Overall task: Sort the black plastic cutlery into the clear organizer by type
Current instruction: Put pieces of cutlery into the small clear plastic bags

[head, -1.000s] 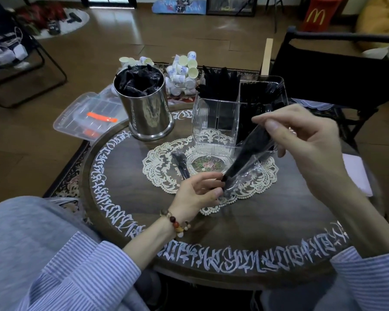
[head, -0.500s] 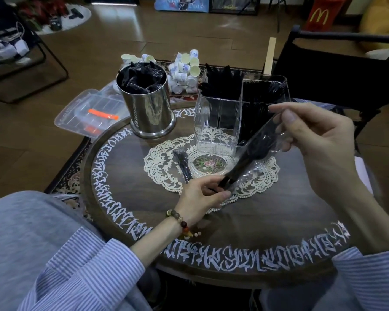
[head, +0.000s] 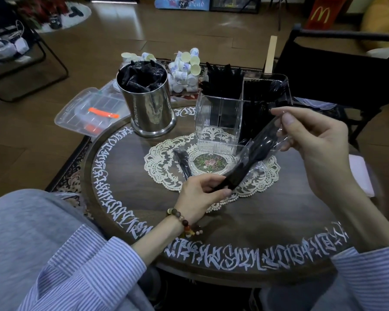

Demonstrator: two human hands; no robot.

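Left hand [head: 202,190] grip pinches handle end of wrapped black utensil [head: 248,159], right hand [head: 312,140] grip pinches clear wrapper [head: 276,133] at top, held above doily [head: 166,169] on tabletop [head: 245,216], just before clear organizer [head: 218,122].

Type of the wrapped utensil [head: 252,157] undeterminable: clear sleeve glare obscures its head, and the left hand [head: 200,191] covers its handle end. Behind it, the clear organizer [head: 220,122] shows only dark, indistinct cutlery; its right compartment contents are unreadable.
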